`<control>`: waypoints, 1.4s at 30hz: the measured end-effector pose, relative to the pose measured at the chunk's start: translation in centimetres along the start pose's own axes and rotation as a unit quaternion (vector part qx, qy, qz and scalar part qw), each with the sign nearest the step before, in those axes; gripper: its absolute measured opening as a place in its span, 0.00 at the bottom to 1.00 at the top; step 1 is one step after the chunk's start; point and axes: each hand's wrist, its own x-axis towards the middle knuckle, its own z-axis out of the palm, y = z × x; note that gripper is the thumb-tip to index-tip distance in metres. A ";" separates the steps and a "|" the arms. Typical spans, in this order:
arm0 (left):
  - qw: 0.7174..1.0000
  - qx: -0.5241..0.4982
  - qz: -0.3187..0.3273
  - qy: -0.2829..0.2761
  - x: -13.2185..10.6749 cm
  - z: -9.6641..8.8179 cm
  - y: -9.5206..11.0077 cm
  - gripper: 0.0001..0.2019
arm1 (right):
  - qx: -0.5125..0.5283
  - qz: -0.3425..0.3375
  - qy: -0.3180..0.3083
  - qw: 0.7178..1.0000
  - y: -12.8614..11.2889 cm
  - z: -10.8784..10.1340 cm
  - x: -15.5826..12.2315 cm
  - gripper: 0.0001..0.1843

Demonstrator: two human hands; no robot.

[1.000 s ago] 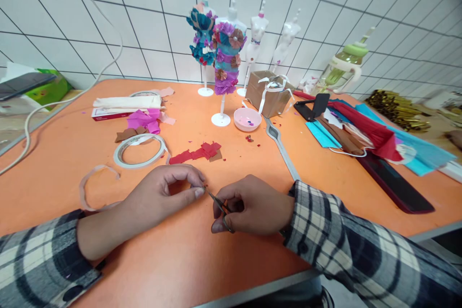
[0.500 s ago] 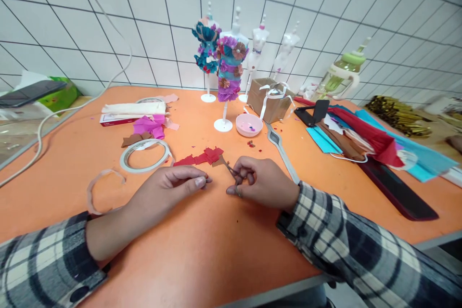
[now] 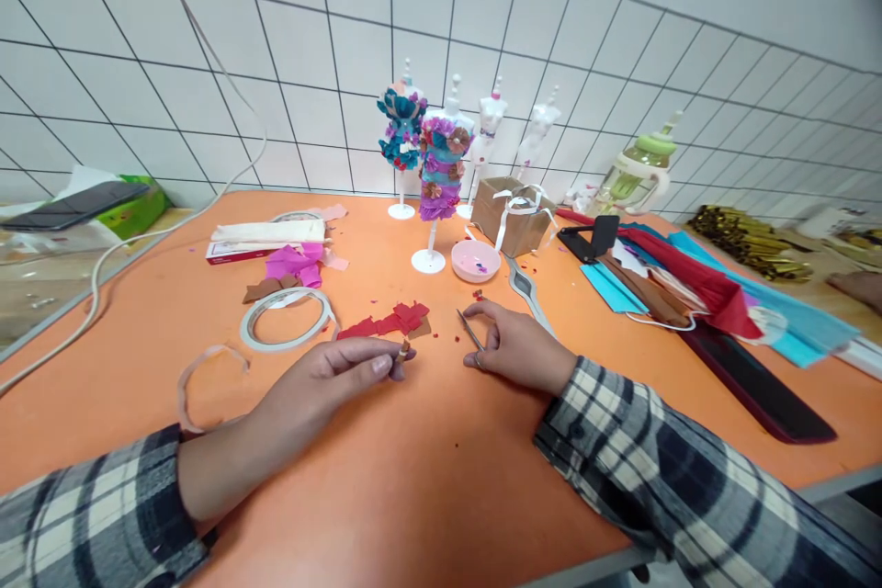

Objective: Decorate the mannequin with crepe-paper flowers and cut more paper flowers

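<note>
My left hand (image 3: pixel 344 374) pinches a small rolled piece of brown and reddish paper (image 3: pixel 403 351) between thumb and forefinger. To its right, apart from it, my right hand (image 3: pixel 514 340) is closed on small scissors (image 3: pixel 469 328); their thin metal blades point up and away, and the handles are mostly hidden by my fingers. Just beyond my left fingertips lie red crepe paper pieces (image 3: pixel 386 322) with a brown piece (image 3: pixel 422 328) beside them. Tiny red scraps are scattered close to the scissors.
Dress-form stands hold paper flowers, the nearest (image 3: pixel 441 170) beside a pink bowl (image 3: pixel 475 260) and a cardboard box (image 3: pixel 514 213). Left are a tape roll (image 3: pixel 249 331) and magenta paper (image 3: pixel 296 263). Right lie a phone stand (image 3: pixel 598 241), coloured paper (image 3: pixel 717 280) and a dark case (image 3: pixel 764 386).
My right hand has moved right with the scissors, away from the brown paper and my left hand. More of the small roll shows in my left fingers. The view has tilted up a little.
</note>
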 end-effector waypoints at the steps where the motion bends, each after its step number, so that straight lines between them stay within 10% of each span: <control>1: 1.000 0.022 -0.001 -0.001 0.0 0.1 0.1 0.18 | 0.020 0.011 -0.008 1.000 0.1 0.0 0.1 0.34; 12: 0.983 0.159 0.093 -0.014 0.2 0.6 1.1 0.06 | 0.051 0.014 -0.036 0.998 0.2 -0.5 0.2 0.19; 17: 0.965 0.208 0.157 -0.004 0.1 0.9 1.3 0.04 | 0.074 -0.082 0.054 0.992 -1.2 0.8 -0.6 0.04; 25: 0.917 0.289 0.274 -0.022 -0.4 1.3 1.5 0.04 | 0.309 -0.126 0.008 0.943 -3.7 3.4 -2.9 0.10; 42: 0.835 0.412 0.360 -0.060 -0.7 1.4 1.4 0.07 | 0.291 -0.090 -0.045 0.951 -4.1 4.1 -3.2 0.05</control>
